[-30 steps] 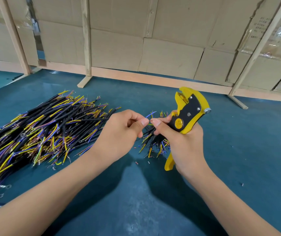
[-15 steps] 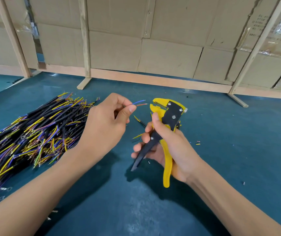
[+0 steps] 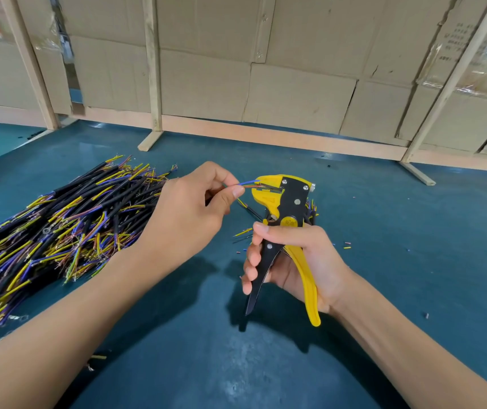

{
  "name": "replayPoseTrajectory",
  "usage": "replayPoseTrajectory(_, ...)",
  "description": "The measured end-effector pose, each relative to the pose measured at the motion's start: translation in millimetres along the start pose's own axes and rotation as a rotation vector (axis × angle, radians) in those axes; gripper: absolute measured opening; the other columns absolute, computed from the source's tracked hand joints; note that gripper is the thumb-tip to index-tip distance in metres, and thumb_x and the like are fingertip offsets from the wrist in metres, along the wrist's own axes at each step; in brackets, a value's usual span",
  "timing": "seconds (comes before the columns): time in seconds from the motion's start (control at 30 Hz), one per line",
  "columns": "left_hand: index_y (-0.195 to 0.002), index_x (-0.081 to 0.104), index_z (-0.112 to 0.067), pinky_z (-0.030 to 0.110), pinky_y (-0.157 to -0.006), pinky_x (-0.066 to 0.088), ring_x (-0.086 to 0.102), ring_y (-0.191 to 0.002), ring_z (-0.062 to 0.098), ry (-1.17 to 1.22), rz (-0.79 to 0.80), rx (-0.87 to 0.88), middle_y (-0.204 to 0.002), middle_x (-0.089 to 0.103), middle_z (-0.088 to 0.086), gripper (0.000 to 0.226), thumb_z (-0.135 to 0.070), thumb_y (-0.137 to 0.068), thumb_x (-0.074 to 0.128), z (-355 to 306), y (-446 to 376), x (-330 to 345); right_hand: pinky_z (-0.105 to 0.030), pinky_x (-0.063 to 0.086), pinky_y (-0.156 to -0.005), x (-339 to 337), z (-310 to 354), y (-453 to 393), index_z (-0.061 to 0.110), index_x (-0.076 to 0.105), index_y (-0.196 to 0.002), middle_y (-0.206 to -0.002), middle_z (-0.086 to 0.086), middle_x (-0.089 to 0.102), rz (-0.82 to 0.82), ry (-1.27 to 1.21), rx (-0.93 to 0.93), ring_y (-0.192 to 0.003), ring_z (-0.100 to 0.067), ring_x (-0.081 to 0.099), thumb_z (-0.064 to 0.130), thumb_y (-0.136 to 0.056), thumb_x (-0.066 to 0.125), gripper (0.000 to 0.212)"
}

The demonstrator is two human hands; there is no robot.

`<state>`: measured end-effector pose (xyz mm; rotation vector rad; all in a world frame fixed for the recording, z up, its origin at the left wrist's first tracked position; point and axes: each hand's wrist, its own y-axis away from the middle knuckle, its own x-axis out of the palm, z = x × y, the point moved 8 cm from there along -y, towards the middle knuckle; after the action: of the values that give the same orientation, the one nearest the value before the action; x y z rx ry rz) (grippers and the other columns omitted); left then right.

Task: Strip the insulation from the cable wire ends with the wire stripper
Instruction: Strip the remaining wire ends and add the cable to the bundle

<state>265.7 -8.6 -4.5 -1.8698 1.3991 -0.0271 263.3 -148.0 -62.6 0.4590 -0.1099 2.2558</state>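
Observation:
My right hand (image 3: 301, 261) grips the handles of a yellow and black wire stripper (image 3: 285, 208), held upright with its jaws facing left. My left hand (image 3: 189, 214) pinches thin wire ends (image 3: 248, 183), blue and reddish, between thumb and forefinger. Their tips sit in the stripper's jaws. The black cable body (image 3: 251, 211) of those wires runs down behind the stripper. A big pile of black cables (image 3: 59, 225) with yellow and blue wire ends lies on the table to the left.
The blue-green table top (image 3: 413, 231) carries small bits of cut insulation (image 3: 347, 246) right of the stripper. A few loose cables (image 3: 311, 208) lie behind the tool. Wooden frame posts (image 3: 153, 84) and cardboard panels stand along the table's far edge.
Both hands rose off the small cable heap. The stripper turned upright with its jaws to the left, and my left hand brought the wire ends into the jaws.

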Motion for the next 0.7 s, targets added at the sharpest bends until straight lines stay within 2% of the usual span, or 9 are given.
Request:
replayPoseTrajectory(0.2,-0.096,0.066,-0.020,0.034,-0.071,0.052,0.068,-0.069,0.011,-0.007,0.011,0.021,-0.072,0.070,-0.005,0.008,-0.028,-0.096,0.066,-6.7,1.9,2.3,-0.047,0.055,-0.063,3.3,-0.3,0.8,0.004,0.059,-0.072,-0.065,-0.017,0.057,0.025,0.014,-0.003,-0.059,-0.033,0.060,0.017,-0.090,0.065,0.024)
replayPoseTrajectory(0.33,-0.094,0.066,-0.021,0.028,-0.069,0.051,0.068,-0.069,0.006,0.018,-0.011,0.015,-0.071,0.069,-0.008,0.007,-0.027,-0.095,0.067,-6.9,1.8,1.9,-0.047,0.055,-0.063,3.9,-1.3,0.3,0.007,0.056,-0.069,-0.061,-0.014,0.053,0.026,-0.002,0.015,-0.055,-0.031,0.057,0.020,-0.091,0.064,0.027)
replayPoseTrajectory(0.5,-0.092,0.065,-0.026,0.042,-0.070,0.054,0.069,-0.069,0.015,0.041,-0.016,0.008,-0.075,0.072,-0.004,0.005,-0.030,-0.096,0.067,-6.6,2.4,3.5,-0.043,0.052,-0.057,4.1,-0.2,1.0,0.011,0.052,-0.065,-0.055,-0.010,0.046,0.004,-0.019,0.011,-0.048,-0.028,0.052,0.021,-0.090,0.064,0.030)
replayPoseTrajectory(0.7,-0.089,0.061,-0.035,0.032,-0.067,0.051,0.067,-0.068,0.011,0.049,-0.050,0.037,-0.075,0.070,-0.008,0.011,-0.029,-0.096,0.067,-11.1,2.1,-0.4,-0.041,0.051,-0.056,7.5,1.3,1.0,0.011,0.050,-0.063,-0.052,-0.009,0.044,0.019,-0.031,-0.020,-0.045,-0.027,0.050,0.019,-0.090,0.062,0.031)
